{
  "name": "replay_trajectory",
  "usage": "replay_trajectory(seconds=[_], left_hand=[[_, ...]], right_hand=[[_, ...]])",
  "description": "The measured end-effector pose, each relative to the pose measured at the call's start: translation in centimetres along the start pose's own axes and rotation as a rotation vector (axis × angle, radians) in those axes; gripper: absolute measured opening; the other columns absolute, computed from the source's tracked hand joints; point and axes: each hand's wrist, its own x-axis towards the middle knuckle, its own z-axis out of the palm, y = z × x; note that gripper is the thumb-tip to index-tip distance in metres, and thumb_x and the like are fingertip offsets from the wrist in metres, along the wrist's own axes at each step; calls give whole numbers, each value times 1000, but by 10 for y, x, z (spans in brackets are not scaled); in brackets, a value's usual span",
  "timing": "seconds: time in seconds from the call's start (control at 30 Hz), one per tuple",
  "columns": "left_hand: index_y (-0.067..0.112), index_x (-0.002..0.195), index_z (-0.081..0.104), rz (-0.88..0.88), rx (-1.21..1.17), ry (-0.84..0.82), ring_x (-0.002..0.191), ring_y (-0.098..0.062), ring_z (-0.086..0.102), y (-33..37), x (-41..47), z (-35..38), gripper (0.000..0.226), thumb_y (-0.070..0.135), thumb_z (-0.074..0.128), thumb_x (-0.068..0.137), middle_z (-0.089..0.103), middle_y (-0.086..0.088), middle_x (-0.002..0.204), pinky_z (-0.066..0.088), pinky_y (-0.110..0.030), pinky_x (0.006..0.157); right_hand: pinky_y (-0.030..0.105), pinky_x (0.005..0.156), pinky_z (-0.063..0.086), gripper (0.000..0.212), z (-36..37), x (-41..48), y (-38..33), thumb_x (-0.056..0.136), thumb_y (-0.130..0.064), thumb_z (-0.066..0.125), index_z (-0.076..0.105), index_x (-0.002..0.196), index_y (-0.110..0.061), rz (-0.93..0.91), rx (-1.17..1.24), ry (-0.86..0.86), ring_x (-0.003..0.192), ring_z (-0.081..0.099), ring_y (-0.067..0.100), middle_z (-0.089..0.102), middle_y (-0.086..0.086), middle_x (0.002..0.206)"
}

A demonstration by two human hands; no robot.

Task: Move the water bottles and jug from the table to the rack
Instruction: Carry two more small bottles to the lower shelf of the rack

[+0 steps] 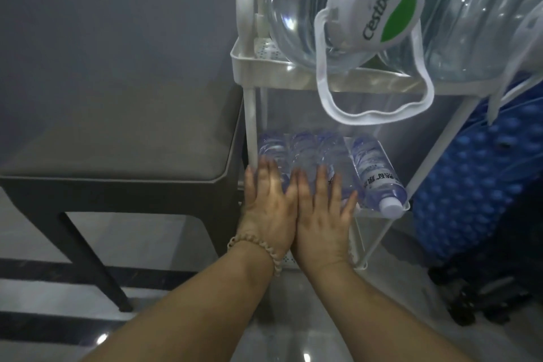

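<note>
A white rack [293, 75] stands right of the dark table [117, 138]. On its top shelf lies a big clear jug [296, 9] on its side, white cap with a green mark and a hanging white strap facing me. A second clear jug [476, 15] lies beside it at the right. Several small water bottles [373, 170] lie side by side on the middle shelf, caps toward me. My left hand [269, 203] and my right hand [321, 209] rest flat, fingers spread, on the left bottles, thumbs touching. They grip nothing.
The table's grey top holds nothing in view. A blue bumpy suitcase or bag [476, 185] stands right of the rack, with dark items [482, 294] on the floor below it. The floor is glossy with dark stripes at the lower left.
</note>
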Motion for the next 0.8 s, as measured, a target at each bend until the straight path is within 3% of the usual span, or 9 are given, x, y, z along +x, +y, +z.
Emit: replay_trajectory(seconds=[0.1,0.27,0.4,0.47,0.53,0.67,0.8], left_hand=[[10,145,2,-29,-16,23,138,-41,12,3,-2,1,68,36,34,91,25,-26,147,-17,-57,106],[11,146,8,32,-53,77,137,-39,20,-2,-8,6,62,34,22,90,30,-22,146,-6,-55,109],[10,143,-18,37,-93,-38,140,-38,-2,-3,-18,1,67,34,19,91,7,-21,154,-21,-56,105],[9,144,-15,82,-92,-108,141,-35,-10,-4,-30,-13,63,30,11,90,-2,-19,155,-20,-56,104],[8,146,-2,79,-96,-140,141,-33,-5,-11,-45,-38,63,28,11,88,-1,-17,154,-9,-56,108],[6,143,-18,90,-127,-299,138,-33,-17,-39,-81,-119,73,31,20,87,-19,-18,148,-13,-56,107],[9,144,-18,85,-165,-447,139,-33,-15,-87,-104,-233,85,37,31,81,-16,-18,151,-12,-56,109]], right_hand=[[58,112,-5,86,9,-6,-2,81,-36,60,15,150,-11,18,-9,-74,141,6,45,11,25,154],[57,113,-5,92,6,-7,-5,78,-33,65,12,150,-11,16,46,-58,142,3,43,11,22,155],[55,113,-10,84,-21,-9,-3,82,-30,65,19,149,-11,-17,59,-72,143,1,40,13,20,156],[57,113,-4,80,-44,-17,-3,79,-25,69,29,146,-8,-17,63,-77,142,11,41,22,21,153],[61,113,8,81,-75,-26,-7,74,-24,73,35,143,-7,-33,62,-99,138,23,42,31,22,148],[60,111,14,95,-159,-53,-29,66,-31,79,32,145,-8,-31,80,-290,139,22,40,26,20,152],[59,105,26,103,-282,-72,-68,56,-29,86,34,142,-8,-43,137,-458,135,32,38,34,21,148]])
